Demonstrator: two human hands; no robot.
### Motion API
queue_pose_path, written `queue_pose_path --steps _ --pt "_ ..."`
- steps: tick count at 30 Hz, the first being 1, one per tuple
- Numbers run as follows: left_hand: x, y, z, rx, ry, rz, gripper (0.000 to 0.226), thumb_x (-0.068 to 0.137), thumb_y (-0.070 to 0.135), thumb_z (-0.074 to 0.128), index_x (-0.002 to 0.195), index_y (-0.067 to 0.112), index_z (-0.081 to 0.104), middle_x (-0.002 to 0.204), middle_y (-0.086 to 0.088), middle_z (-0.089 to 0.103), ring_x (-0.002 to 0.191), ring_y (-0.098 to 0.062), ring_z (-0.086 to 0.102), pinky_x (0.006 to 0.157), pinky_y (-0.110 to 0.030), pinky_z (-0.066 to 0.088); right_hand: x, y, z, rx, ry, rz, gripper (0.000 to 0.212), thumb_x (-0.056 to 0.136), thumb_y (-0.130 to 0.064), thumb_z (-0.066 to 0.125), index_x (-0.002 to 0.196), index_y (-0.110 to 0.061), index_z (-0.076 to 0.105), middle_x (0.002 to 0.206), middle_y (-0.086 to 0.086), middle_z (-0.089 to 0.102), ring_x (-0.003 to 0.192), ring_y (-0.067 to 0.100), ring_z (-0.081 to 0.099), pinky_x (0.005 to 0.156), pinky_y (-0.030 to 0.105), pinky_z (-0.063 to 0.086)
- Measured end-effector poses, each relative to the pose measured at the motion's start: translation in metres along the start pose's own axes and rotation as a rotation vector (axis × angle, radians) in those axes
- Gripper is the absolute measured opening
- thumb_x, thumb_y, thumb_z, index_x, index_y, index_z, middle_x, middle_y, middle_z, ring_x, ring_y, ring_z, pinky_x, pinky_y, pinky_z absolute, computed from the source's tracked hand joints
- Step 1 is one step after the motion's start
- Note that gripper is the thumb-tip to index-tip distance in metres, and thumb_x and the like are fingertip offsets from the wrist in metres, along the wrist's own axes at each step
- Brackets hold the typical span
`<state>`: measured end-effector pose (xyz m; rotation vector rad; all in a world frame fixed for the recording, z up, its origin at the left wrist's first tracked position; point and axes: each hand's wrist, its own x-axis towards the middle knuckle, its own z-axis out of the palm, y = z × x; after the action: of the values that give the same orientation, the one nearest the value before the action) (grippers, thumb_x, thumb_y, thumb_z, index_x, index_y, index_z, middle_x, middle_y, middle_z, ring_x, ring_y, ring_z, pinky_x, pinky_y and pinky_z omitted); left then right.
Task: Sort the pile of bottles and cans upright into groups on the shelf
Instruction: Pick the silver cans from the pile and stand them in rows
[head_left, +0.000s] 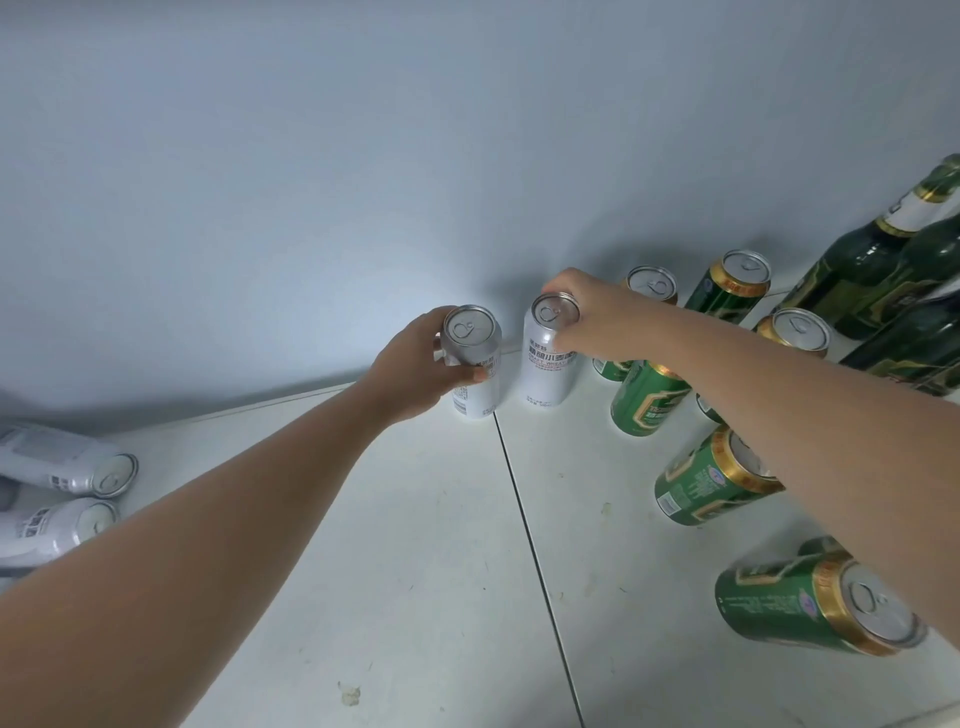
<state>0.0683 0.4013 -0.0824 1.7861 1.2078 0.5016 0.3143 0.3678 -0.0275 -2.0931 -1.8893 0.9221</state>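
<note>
— Where are the two white cans?

— Both upright on the white shelf (415, 545), near the back wall (363, 156). The left white can (475, 364) stands just left of the shelf seam (524, 519); the right white can (550, 353) just right of it, the two close together.

— And the hands?

— The left hand (415, 374) is wrapped around the left can's upper body. The right hand (582, 312) pinches the right can's top rim from above.

— What lies further from the seam?

— To its right, green cans (644, 400) stand upright, then dark green bottles (878, 275). Far to its left, two white cans (57, 462) lie on their sides.
</note>
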Motion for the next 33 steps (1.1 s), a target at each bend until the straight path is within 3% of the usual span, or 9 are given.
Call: queue_pose_path --steps 2,4,7,13,17,22,27,33 --pt "0.002 -0.001 -0.001 0.000 -0.035 0.003 0.060 0.081 0.020 0.084 0.130 0.035 0.053 0.125 0.019 0.063 0.114 0.013 0.055 0.095 -0.022 0.048 0.000 -0.001 0.006 0.019 0.010 0.005 0.054 0.088 -0.032 0.069 0.135 -0.027 0.043 0.117 -0.002 0.058 0.090 0.016 0.058 0.064 0.028 0.043" --pt "0.003 -0.001 -0.001 -0.008 -0.046 -0.005 0.061 0.082 0.020 0.084 0.132 0.034 0.051 0.125 0.020 0.063 0.115 0.013 0.055 0.098 -0.023 0.048 0.002 -0.001 0.012 0.021 0.046 -0.018 0.057 0.086 -0.037 0.073 0.134 -0.024 0.046 0.119 -0.002 0.059 0.095 0.019 0.058 0.071 0.029 0.043" --pt "0.003 -0.004 0.001 -0.025 -0.017 -0.025 0.065 0.079 0.026 0.086 0.134 0.034 0.052 0.124 0.022 0.063 0.118 0.004 0.059 0.102 -0.027 0.049 0.004 -0.003 0.014 0.016 0.075 -0.045 0.055 0.088 -0.029 0.072 0.136 -0.020 0.047 0.121 0.000 0.057 0.102 0.021 0.055 0.077 0.027 0.038" --pt "0.004 -0.007 0.007 -0.017 0.018 -0.033 0.066 0.078 0.033 0.086 0.134 0.037 0.052 0.126 0.020 0.064 0.118 -0.005 0.061 0.106 -0.037 0.049 0.002 0.000 0.008 0.001 0.057 -0.060 0.054 0.092 -0.023 0.067 0.141 -0.021 0.043 0.122 -0.002 0.050 0.100 0.019 0.050 0.070 0.024 0.036" --pt "0.005 -0.007 0.007 -0.021 0.011 -0.037 0.066 0.077 0.035 0.085 0.134 0.036 0.052 0.125 0.021 0.065 0.119 -0.005 0.061 0.107 -0.038 0.048 0.002 0.004 0.006 0.002 0.068 -0.065 0.054 0.094 -0.022 0.066 0.142 -0.022 0.042 0.123 -0.001 0.049 0.098 0.018 0.050 0.060 0.008 0.030" --pt "0.005 -0.007 0.008 -0.030 0.004 -0.048 0.069 0.073 0.040 0.084 0.134 0.039 0.052 0.124 0.022 0.065 0.118 -0.005 0.061 0.107 -0.039 0.048 0.004 0.000 0.007 -0.029 0.026 -0.081 0.054 0.095 -0.021 0.064 0.143 -0.021 0.039 0.129 0.001 0.046 0.101 0.020 0.048 0.067 0.025 0.035" --pt "0.003 -0.004 0.007 -0.047 -0.007 -0.059 0.069 0.075 0.036 0.086 0.135 0.038 0.052 0.123 0.022 0.066 0.117 -0.004 0.062 0.107 -0.039 0.049 0.004 -0.001 0.008 -0.019 0.030 -0.077 0.054 0.094 -0.021 0.064 0.142 -0.021 0.039 0.136 0.004 0.045 0.107 0.023 0.051 0.080 0.027 0.036" --pt "-0.001 0.000 0.010 -0.005 0.034 -0.062 0.075 0.069 0.044 0.082 0.136 0.037 0.049 0.125 0.022 0.064 0.118 -0.005 0.061 0.106 -0.040 0.049 0.003 -0.003 0.008 0.000 0.041 -0.054 0.065 0.089 -0.018 0.067 0.147 -0.022 0.038 0.142 0.004 0.045 0.111 0.022 0.052 0.081 0.027 0.037"
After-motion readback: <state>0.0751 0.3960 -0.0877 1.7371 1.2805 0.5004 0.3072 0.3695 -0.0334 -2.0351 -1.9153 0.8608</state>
